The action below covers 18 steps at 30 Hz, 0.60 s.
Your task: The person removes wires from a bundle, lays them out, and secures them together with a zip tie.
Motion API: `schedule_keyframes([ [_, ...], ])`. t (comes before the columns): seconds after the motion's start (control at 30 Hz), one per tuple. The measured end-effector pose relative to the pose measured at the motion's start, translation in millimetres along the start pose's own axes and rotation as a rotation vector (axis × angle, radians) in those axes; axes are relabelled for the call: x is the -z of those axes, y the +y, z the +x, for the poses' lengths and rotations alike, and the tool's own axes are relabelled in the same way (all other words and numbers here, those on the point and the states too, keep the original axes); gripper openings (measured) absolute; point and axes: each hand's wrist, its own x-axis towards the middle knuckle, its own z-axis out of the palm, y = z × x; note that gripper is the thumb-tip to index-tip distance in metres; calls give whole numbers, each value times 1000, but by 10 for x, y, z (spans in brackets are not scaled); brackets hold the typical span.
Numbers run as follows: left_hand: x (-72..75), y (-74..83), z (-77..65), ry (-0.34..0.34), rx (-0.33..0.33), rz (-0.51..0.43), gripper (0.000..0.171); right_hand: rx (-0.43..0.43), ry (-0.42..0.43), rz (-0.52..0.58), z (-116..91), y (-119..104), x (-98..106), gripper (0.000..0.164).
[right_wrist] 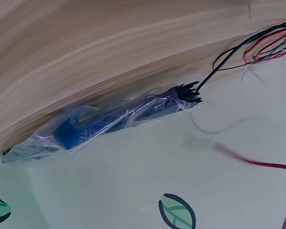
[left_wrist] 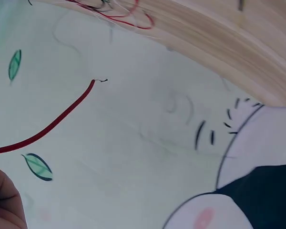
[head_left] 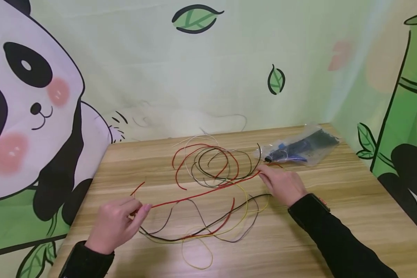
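A red wire (head_left: 201, 192) runs nearly straight between my two hands, above the table. My left hand (head_left: 112, 224) pinches it between thumb and fingers, and a short end sticks out beyond. In the left wrist view that red end (left_wrist: 52, 125) shows a thin dark strand at its tip. Over on the right, my right hand (head_left: 283, 186) pinches the wire near its other end; this red end (right_wrist: 267, 164) looks blurred in the right wrist view. Below the wire lie loose black, yellow, red and grey wires, among them a yellow wire (head_left: 212, 256).
Behind the held wire lies a tangle of red, black and white wires, with a red loop (head_left: 176, 175). A clear plastic bag (head_left: 312, 144) with black and blue contents rests at the back right of the wooden table (head_left: 351, 216). A printed backdrop (head_left: 229, 69) stands behind.
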Motion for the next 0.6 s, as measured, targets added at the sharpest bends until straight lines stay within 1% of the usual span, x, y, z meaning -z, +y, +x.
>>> schedule_keyframes([
  [0.07,51,-40,-54,-13,29,23,44,5,7,3,-16,8,16,21],
  [0.13,73,-62,-98,-38,51,47,36,27,13,2,-45,13,34,21],
  [0.2,66,-69,-132,-76,71,71,26,57,17,2,-87,16,54,20],
  [0.3,19,-85,-195,-150,95,116,21,122,-2,0,-163,7,89,21],
  [0.33,-8,-97,-223,-180,105,125,21,141,-18,0,-195,-2,100,21],
  [0.37,-37,-101,-249,-223,130,125,20,163,-33,2,-230,-9,107,17],
  [0.4,-71,-107,-280,-264,156,123,20,180,-54,8,-262,-24,117,18],
  [0.47,-147,-117,-345,-353,214,112,19,211,-93,10,-328,-51,122,21],
  [0.57,-270,-108,-408,-469,297,84,17,240,-120,15,-402,-82,106,25],
  [0.6,-311,-104,-425,-494,311,76,17,242,-128,19,-421,-90,96,31],
])
